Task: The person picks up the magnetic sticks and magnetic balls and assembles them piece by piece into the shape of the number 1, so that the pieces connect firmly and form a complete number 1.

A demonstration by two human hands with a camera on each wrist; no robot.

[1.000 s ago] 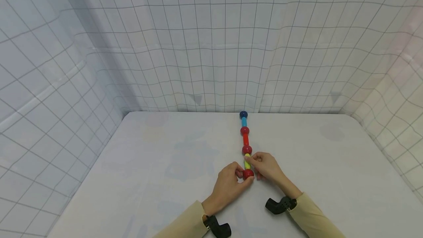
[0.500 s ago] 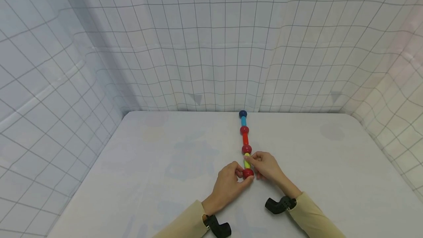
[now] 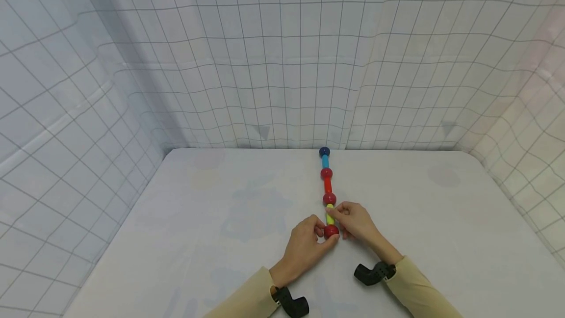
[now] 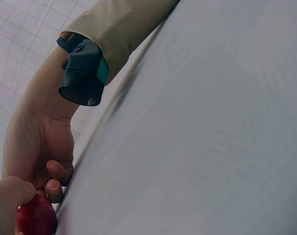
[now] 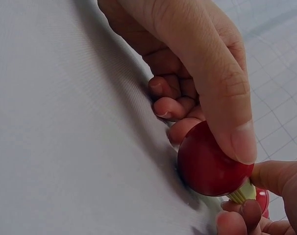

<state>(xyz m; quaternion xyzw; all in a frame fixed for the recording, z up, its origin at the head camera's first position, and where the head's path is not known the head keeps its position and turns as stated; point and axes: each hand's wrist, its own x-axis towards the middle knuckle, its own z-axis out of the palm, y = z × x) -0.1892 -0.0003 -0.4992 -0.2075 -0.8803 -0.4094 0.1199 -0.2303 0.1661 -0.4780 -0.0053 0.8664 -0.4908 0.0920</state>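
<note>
A chain of balls and short rods runs away from me across the white table. Its near end is a red ball [image 3: 331, 231], pinched between the thumb and fingers of my left hand [image 3: 305, 244]. My right hand [image 3: 356, 222] pinches the yellow-green rod [image 3: 330, 219] just beyond that ball. In the right wrist view the rod's ribbed end [image 5: 242, 192] meets the red ball [image 5: 212, 159], with the left thumb over it. Farther along come a second red ball [image 3: 329, 198], a red rod [image 3: 328, 185], another red ball [image 3: 326, 173], a light blue rod [image 3: 325, 161] and a dark blue ball [image 3: 324, 151].
The white table [image 3: 220, 200] spreads out on both sides of the chain. A white curtain with a dark grid [image 3: 282, 63] hangs behind it and along both sides. Black devices [image 3: 375, 274] are strapped to both wrists, below beige sleeves.
Both hands keep their hold on the red ball and the yellow-green rod. The whole view has shifted up very slightly, and the chain looks the same.
</note>
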